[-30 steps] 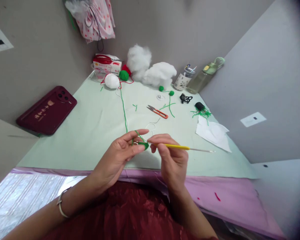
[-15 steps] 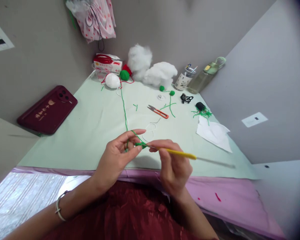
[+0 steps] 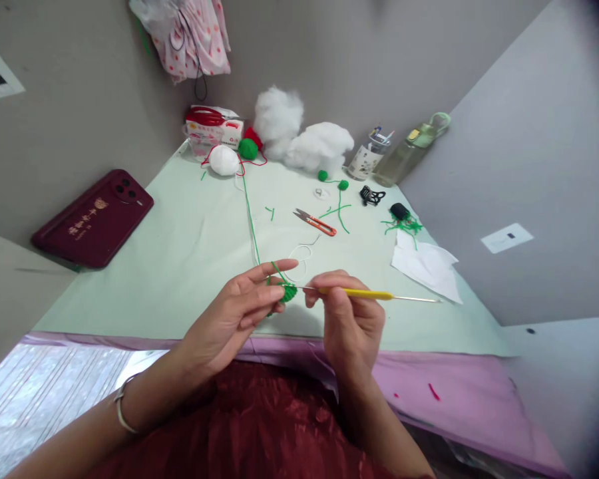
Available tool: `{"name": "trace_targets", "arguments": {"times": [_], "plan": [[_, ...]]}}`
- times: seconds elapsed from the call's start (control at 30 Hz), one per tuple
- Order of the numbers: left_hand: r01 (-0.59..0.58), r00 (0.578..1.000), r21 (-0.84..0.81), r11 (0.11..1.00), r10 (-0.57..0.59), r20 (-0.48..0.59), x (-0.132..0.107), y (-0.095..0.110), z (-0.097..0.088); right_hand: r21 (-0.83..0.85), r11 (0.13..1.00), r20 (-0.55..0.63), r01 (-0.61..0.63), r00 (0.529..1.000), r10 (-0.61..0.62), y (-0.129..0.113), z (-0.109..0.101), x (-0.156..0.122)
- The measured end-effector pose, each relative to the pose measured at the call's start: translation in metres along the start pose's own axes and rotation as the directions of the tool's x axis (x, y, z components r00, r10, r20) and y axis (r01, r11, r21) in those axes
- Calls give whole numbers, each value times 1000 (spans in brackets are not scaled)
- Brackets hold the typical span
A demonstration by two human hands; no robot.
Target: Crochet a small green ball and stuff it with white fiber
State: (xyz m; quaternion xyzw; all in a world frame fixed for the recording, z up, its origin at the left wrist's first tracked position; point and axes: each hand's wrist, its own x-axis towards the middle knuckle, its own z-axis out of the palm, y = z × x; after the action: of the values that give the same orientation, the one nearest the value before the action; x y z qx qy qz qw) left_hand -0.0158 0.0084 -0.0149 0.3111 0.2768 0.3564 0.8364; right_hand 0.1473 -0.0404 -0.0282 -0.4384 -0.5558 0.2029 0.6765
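Between the thumb and fingers of my left hand [image 3: 244, 309] is a small green crochet piece [image 3: 289, 293]. Green yarn [image 3: 251, 219] runs over my raised left index finger and back across the table to the green yarn ball [image 3: 248, 149]. My right hand [image 3: 352, 322] grips a crochet hook [image 3: 364, 293] by its yellow handle. The hook's thin metal tip reaches left to the top edge of the green piece, and its other metal end points right. Whether a loop sits on the tip is too small to tell.
Orange thread snips [image 3: 315, 222] lie beyond my hands, near white thread and green yarn scraps. At the back stand white stuffing [image 3: 319, 146], a white yarn ball [image 3: 224, 160], a pen cup [image 3: 363, 161] and a bottle [image 3: 404, 156]. A phone [image 3: 94, 218] leans at left, white paper [image 3: 424, 266] lies right.
The green piece has turned to show more of its face beside my left thumb. My left fingers have regripped it, and the hook has swung nearer to level, its rear end higher.
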Motion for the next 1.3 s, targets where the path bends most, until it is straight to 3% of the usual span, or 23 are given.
{"name": "trace_targets", "arguments": {"times": [0.1, 0.2, 0.27, 0.33, 0.4, 0.5, 0.63, 0.87, 0.93, 1.03, 1.1, 1.17, 1.23, 1.3], "plan": [[-65, 998, 85, 994, 66, -8, -2, -4, 3, -33, 999, 64, -8, 998, 10, 1, 3, 2], [-129, 990, 111, 985, 134, -42, -2, -8, 5, -211, 967, 99, 139, 988, -120, 1, 3, -5], [-83, 995, 81, 993, 87, -44, 0, -8, 3, -372, 882, 150, 288, 957, -248, 2, 2, -10], [11, 1000, 20, 1000, -11, -15, 2, -6, 0, -426, 832, 178, 356, 934, -309, 2, -1, -13], [67, 998, -33, 997, -67, 4, 3, -4, -3, -340, 897, 99, 282, 960, -263, 2, -3, -10], [5, 999, -19, 1000, -5, -31, 3, -3, -5, -64, 997, -32, 47, 998, -49, 1, -4, -2], [-125, 991, 149, 981, 132, -38, 1, -7, -1, 15, 995, 59, -101, 993, 100, 3, -1, 2], [-180, 977, 282, 942, 205, -59, -2, -7, -1, 160, 961, 53, -225, 974, 219, 4, -5, 2], [-190, 973, 300, 935, 220, -70, -3, -7, -3, 140, 972, 58, -190, 981, 184, 1, -6, 2], [-214, 959, 371, 903, 267, -95, -4, -9, -4, -61, 996, 75, -62, 995, 66, -4, -6, -1], [-242, 942, 421, 874, 316, -115, -5, -12, -3, -229, 967, 136, 114, 987, -85, -5, -4, -5], [-260, 931, 408, 875, 339, -134, -5, -13, -1, -360, 873, 216, 329, 940, -265, -3, -2, -9], [-207, 957, 292, 934, 255, -138, -4, -13, 1, -451, 764, 268, 461, 886, -377, -1, 0, -12], [-79, 991, 123, 989, 91, -99, -2, -10, 2, -464, 766, 241, 445, 896, -374, 1, 1, -13]]}}
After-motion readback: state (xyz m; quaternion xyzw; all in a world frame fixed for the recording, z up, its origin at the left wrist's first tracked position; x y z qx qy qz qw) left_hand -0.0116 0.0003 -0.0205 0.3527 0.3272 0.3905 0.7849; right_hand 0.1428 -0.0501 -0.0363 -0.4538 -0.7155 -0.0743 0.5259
